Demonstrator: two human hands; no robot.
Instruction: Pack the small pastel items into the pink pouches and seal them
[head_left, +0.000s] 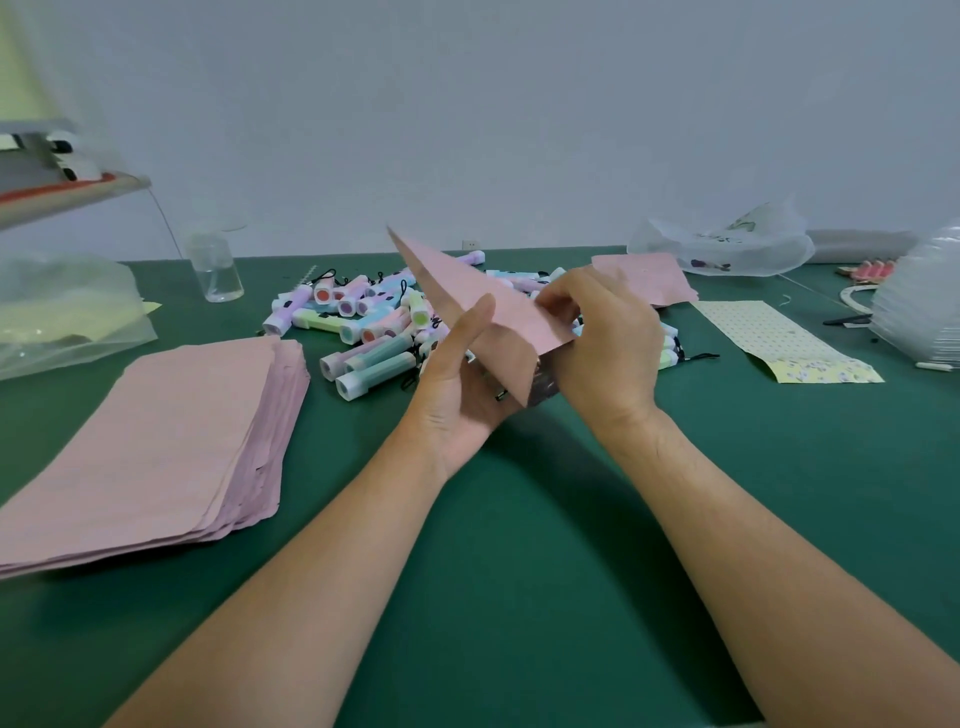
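A pink pouch (457, 291) is held up off the green table (519, 545), tilted with one corner pointing up and back. My left hand (457, 395) grips its lower part, thumb on the near face. My right hand (602, 338) pinches its right edge with curled fingers. Behind the hands lies a heap of small pastel items (363, 322), tube-shaped with coloured round ends and black loops. A thick stack of flat pink pouches (156, 441) lies at the left. One more pink pouch (644, 278) lies at the back right.
A clear plastic bottle (215, 265) stands at the back left beside a clear bag (67, 312). A dotted yellow sheet (779, 338) lies right of the hands. Crumpled clear bags (727, 244) and a stack of clear plastic (919, 306) sit at the far right.
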